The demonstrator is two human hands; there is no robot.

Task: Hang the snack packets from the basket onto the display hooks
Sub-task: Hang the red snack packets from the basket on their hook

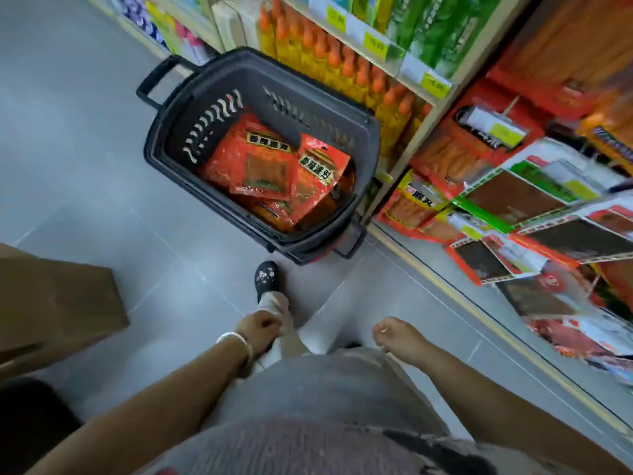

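A dark grey shopping basket [310,231] stands on the floor ahead of me, beside the shelving. Several red snack packets [255,162] with black and yellow labels lie inside it, one [317,176] propped against the right wall. Packets hang on display hooks [507,123] at the right. My left hand [257,329], with a silver bangle at the wrist, hangs low near my leg, fingers loosely curled and holding nothing. My right hand [397,335] also hangs low with loosely curled fingers, well short of the basket and holding nothing.
Shelves of yellow bottles with orange caps [342,66] rise behind the basket. Hanging packets [534,214] jut into the aisle at the right. A brown cardboard box [54,306] sits on the floor at the left. My shoe [265,277] is just in front of the basket.
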